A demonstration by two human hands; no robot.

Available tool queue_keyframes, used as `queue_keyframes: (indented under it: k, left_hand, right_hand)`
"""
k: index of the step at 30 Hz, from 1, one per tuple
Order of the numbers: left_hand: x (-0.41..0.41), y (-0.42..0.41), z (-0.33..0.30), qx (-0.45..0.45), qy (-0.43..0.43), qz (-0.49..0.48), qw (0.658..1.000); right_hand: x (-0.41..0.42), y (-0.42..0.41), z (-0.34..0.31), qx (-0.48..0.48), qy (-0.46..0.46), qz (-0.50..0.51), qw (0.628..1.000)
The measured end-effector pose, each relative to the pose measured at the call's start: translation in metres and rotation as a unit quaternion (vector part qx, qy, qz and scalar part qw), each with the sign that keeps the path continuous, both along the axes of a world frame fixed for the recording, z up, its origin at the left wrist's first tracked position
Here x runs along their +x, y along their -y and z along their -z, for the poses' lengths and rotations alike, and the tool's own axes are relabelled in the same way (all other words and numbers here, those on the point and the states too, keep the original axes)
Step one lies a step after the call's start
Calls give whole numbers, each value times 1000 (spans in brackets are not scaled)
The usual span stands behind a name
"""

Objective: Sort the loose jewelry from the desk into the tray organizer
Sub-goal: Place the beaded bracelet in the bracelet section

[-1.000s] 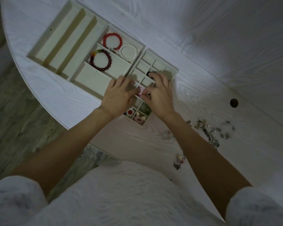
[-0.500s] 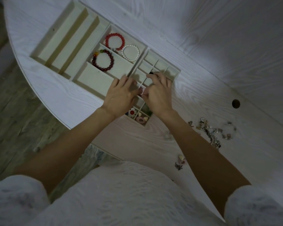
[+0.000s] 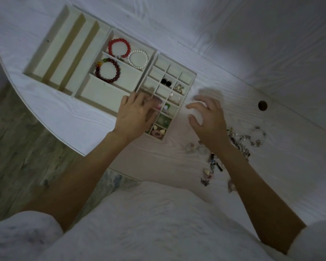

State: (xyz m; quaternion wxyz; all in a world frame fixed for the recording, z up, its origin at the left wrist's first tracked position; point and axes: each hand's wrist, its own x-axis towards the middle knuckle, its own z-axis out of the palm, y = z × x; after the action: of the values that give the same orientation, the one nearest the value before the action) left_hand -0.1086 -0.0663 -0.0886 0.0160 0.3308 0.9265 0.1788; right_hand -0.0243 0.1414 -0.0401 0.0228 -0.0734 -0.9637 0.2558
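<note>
Left hand [image 3: 135,114] laid over small cells of tray [image 3: 193,77], fingers curled on pink piece [image 3: 157,101], judged being seated. Right hand [image 3: 208,120] spread wide, empty, lifted beside tray. Loose jewelry [image 3: 239,142] heaped on counter [image 3: 177,159], near right wrist, kept within reach.

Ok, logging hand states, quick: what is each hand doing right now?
Left hand: over the tray organizer, fingertips at a pink piece; grip cannot be told.
Right hand: open, holding nothing, fingers spread above the desk.

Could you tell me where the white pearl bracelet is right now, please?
In the head view, the white pearl bracelet lies in the tray organizer's middle section, in its far compartment, just right of the red bead bracelet.
</note>
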Motion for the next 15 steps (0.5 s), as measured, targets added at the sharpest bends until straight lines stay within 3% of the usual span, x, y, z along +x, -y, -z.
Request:
queue_keyframes:
  k: [4,6,9,15]
  left_hand:
    - [34,-10,2,-16,43,4,999]
    - [45,-16,1,-21,71,9,997]
    - [55,-21,0,-32,93,5,995]
    - [60,-27,-2,-42,86,10,995]
  right_hand:
    - [62,-31,3,-88,80,173,978]
    - [87,-44,17,-51,117,236,963]
    - [109,-56,35,50,174,279,943]
    - [109,-56,48,104,181,261,943]
